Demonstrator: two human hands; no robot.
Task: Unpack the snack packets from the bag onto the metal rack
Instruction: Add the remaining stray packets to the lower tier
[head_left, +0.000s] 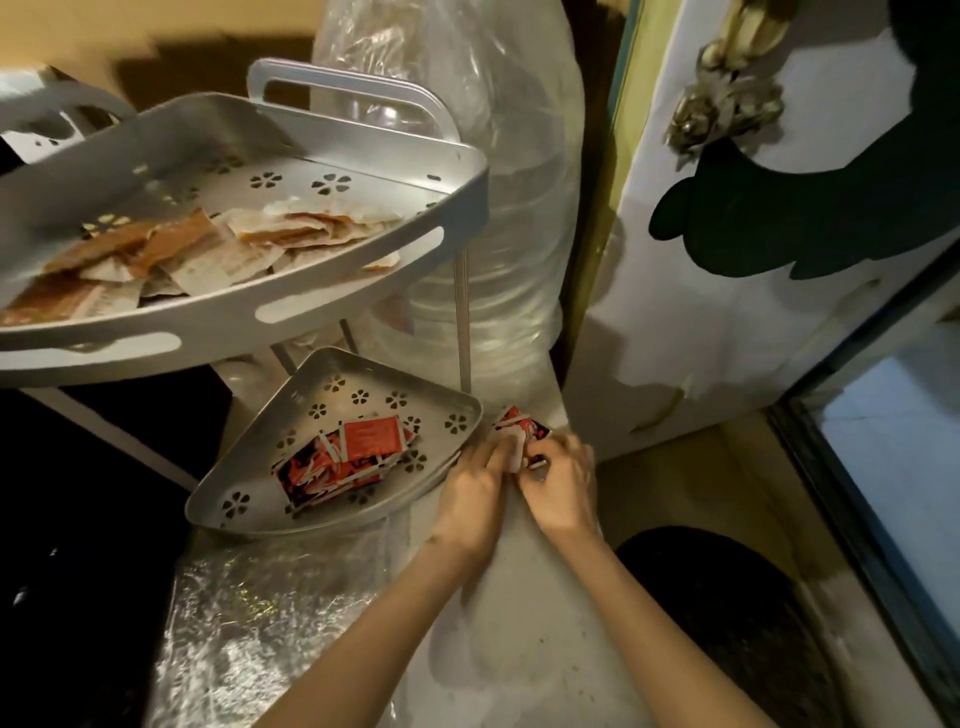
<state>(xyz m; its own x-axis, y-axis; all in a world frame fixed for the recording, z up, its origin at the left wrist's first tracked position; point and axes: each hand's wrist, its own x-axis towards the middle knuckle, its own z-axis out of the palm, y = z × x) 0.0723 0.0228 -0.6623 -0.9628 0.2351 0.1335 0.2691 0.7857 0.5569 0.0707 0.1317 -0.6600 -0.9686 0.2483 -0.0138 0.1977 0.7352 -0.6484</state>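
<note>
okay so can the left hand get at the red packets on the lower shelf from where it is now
Probably yes. The left hand sits right beside the lower shelf, whose rim is low, and nothing covers the red packets. But its fingers are busy gripping a packet bundle together with the right hand.

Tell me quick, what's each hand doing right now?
Left hand: closed on the red snack packets.
Right hand: closed on the same packets, just right of the lower tray.

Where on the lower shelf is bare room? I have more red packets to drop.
The lower shelf is bare along its back and right edges, above the red packets heaped mid-tray. The front left corner is also free. Both hands crowd its right rim, holding packets.
</note>
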